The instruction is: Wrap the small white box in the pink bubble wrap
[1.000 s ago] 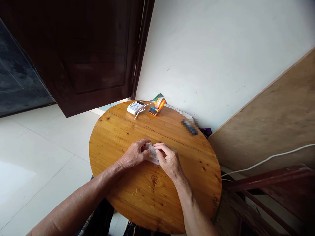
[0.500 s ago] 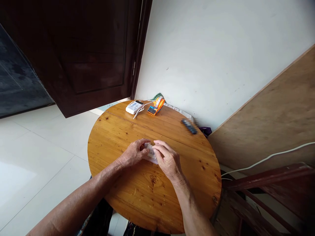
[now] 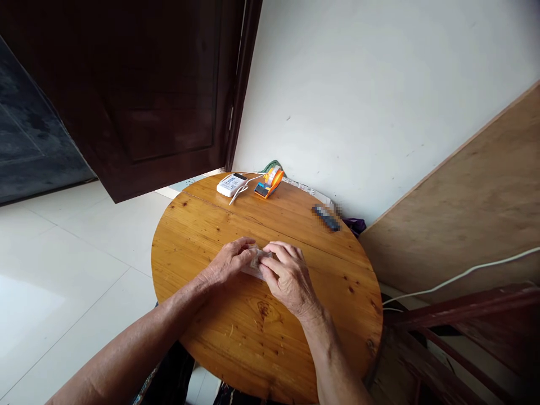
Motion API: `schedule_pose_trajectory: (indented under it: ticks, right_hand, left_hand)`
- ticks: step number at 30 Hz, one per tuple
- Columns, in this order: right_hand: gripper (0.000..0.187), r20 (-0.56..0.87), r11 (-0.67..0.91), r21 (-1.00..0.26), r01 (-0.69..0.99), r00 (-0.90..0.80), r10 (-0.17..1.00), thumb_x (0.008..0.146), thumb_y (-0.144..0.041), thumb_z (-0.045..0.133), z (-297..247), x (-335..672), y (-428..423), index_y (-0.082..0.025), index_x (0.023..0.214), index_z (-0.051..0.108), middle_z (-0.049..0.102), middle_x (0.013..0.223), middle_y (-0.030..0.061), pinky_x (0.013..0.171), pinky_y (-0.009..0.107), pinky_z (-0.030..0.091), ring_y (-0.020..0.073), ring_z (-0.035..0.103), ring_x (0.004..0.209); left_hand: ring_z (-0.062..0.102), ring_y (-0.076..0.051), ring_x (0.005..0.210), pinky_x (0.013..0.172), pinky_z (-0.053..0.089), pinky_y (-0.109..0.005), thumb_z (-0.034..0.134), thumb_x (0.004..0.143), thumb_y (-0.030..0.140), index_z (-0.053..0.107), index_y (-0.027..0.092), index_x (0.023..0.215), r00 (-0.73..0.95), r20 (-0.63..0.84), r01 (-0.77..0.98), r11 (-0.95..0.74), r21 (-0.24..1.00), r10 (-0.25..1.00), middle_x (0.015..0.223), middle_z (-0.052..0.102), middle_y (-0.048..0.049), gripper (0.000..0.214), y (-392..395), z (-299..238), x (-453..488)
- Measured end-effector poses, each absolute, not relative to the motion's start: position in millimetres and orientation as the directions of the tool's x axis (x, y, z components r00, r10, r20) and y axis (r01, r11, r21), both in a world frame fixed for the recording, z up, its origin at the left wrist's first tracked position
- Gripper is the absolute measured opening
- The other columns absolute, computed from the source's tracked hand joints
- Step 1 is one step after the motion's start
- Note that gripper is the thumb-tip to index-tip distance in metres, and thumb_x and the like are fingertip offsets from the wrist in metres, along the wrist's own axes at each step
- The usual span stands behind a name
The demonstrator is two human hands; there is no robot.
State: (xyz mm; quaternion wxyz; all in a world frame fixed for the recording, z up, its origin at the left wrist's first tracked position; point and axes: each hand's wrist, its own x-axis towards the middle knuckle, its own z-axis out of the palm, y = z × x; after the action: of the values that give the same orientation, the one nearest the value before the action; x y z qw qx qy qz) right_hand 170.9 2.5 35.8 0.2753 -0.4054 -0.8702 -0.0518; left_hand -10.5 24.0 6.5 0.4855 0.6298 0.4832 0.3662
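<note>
Near the middle of the round varnished pine table (image 3: 219,332), the left hand (image 3: 228,265) and right hand (image 3: 287,277) pinch a small pale flat packet (image 3: 255,263) between them, its long axis running across from hand to hand.

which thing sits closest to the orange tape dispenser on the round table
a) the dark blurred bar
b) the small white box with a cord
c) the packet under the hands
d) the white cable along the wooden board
b: the small white box lies right beside the orange tape dispenser at the far edge of the round table; the dark blurred bar and the packet under both hands lie farther off.
</note>
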Motion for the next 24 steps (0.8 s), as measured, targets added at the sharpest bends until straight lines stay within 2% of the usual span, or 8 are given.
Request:
schedule_pose_trajectory:
  ticks: [2,4,7,13,16,20,24]
  right_hand:
    - [0.015,0.519,0.669,-0.153,0.727,-0.517,0.681,0.086,-0.015,0.058,34.6,172.7,3.1,-0.022,0.086,0.071,0.067,0.105,0.0075,0.087,0.041,0.042,0.0253,0.057,0.103]
    - [0.015,0.527,0.668,-0.187,0.72,-0.5,0.687,0.084,-0.015,0.06,32.8,174.5,3.5,-0.023,0.09,0.072,0.067,0.105,0.0067,0.086,0.04,0.042,0.024,0.058,0.1]
    - [0.017,0.549,0.665,-0.219,0.714,-0.473,0.689,0.082,-0.014,0.062,31.0,175.7,3.8,-0.024,0.092,0.072,0.067,0.107,0.0063,0.086,0.04,0.042,0.0232,0.059,0.097]
    - [0.014,0.54,0.67,-0.221,0.709,-0.483,0.689,0.083,-0.013,0.059,31.0,173.6,5.5,-0.023,0.083,0.07,0.068,0.105,0.0068,0.085,0.04,0.042,0.0241,0.06,0.097]
    - [0.011,0.574,0.681,-0.298,0.668,-0.445,0.688,0.082,-0.014,0.061,31.1,174.5,6.8,-0.022,0.08,0.069,0.068,0.101,0.0062,0.085,0.04,0.044,0.0232,0.062,0.095]
    - [0.013,0.623,0.662,-0.46,0.592,-0.316,0.716,0.085,-0.02,0.06,31.4,179.6,8.8,-0.022,0.073,0.063,0.067,0.1,0.0061,0.086,0.038,0.047,0.0218,0.063,0.095]
    - [0.014,0.589,0.627,-0.529,0.572,-0.285,0.756,0.09,-0.022,0.054,27.6,184.3,12.2,-0.023,0.091,0.067,0.066,0.108,0.0073,0.092,0.038,0.048,0.0218,0.062,0.103]
  left_hand:
    - [0.061,-0.02,0.088,0.079,0.048,-0.031,0.055,0.083,0.042,0.059,0.011,0.125,0.232,0.009,0.301,-0.081,0.95,0.973,0.101,0.068,-0.0086,0.052,24.9,1.7,-8.5]
    - [0.061,-0.018,0.083,0.076,0.048,-0.029,0.059,0.08,0.038,0.058,0.012,0.125,0.211,0.039,0.319,-0.107,0.942,0.977,0.095,0.067,-0.0065,0.052,26.8,-4.3,-6.5]
    - [0.059,-0.015,0.078,0.072,0.048,-0.027,0.06,0.079,0.032,0.054,0.012,0.13,0.227,0.062,0.258,-0.122,0.958,0.972,0.09,0.064,-0.0035,0.055,29.8,-10.5,-4.6]
    - [0.055,-0.013,0.074,0.069,0.046,-0.025,0.062,0.077,0.029,0.053,0.013,0.131,0.23,0.067,0.24,-0.124,0.963,0.971,0.085,0.06,-0.001,0.057,32.8,-12.0,-2.6]
    - [0.055,-0.013,0.075,0.07,0.046,-0.025,0.063,0.076,0.026,0.055,0.014,0.13,0.215,0.067,0.261,-0.124,0.957,0.974,0.086,0.06,-0.001,0.056,33.3,-13.3,-2.2]
    - [0.055,-0.012,0.073,0.069,0.046,-0.024,0.063,0.076,0.024,0.055,0.014,0.13,0.202,0.08,0.257,-0.132,0.957,0.976,0.092,0.061,-0.0025,0.055,33.1,-14.0,-2.2]
    - [0.056,-0.012,0.074,0.069,0.046,-0.024,0.063,0.076,0.024,0.054,0.012,0.131,0.21,0.077,0.252,-0.13,0.959,0.975,0.096,0.062,-0.0046,0.057,32.8,-13.0,-2.3]
